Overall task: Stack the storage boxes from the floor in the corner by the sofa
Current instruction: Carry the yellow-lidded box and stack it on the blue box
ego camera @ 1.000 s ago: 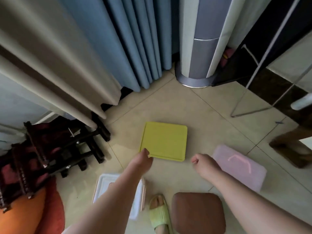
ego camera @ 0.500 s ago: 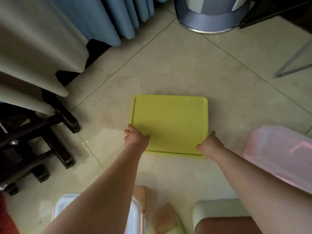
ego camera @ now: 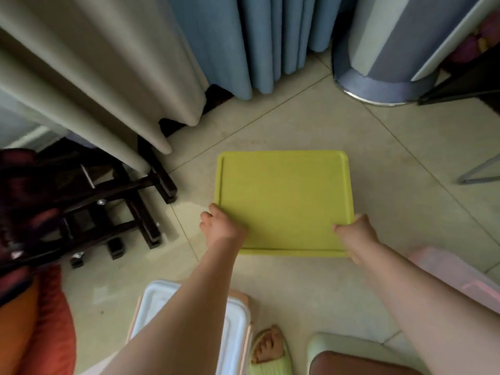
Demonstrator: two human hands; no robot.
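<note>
1. The yellow-green box (ego camera: 284, 201) sits in the middle of the tiled floor (ego camera: 311, 123), its flat lid facing up, with the blue curtains (ego camera: 243, 41) beyond it.
2. The left hand (ego camera: 220, 227) is curled around the box's near left corner, thumb side lying on the lid and fingers wrapped down over the left edge.
3. The right hand (ego camera: 357, 231) is closed on the near right corner in the same way, fingers folded over the right edge; both hands grip the box, though whether it is lifted off the floor cannot be told.
4. A pink translucent box (ego camera: 457, 277) lies on the floor just to the right of the right forearm, apart from the yellow-green one.
5. A white-lidded box (ego camera: 235, 336) sits near the bottom edge, partly hidden under the left forearm.
6. A foot in a pale green sandal (ego camera: 267, 353) stands just beside the white-lidded box.
7. A brown-topped stool (ego camera: 351, 358) shows at the bottom right.
8. To the left stand dark wooden furniture legs (ego camera: 140, 209) under a beige curtain (ego camera: 89, 69).
9. An orange cushion (ego camera: 32, 320) fills the lower left corner.
10. A tall grey cylindrical appliance (ego camera: 384, 63) stands at the upper right, well apart from the box.
</note>
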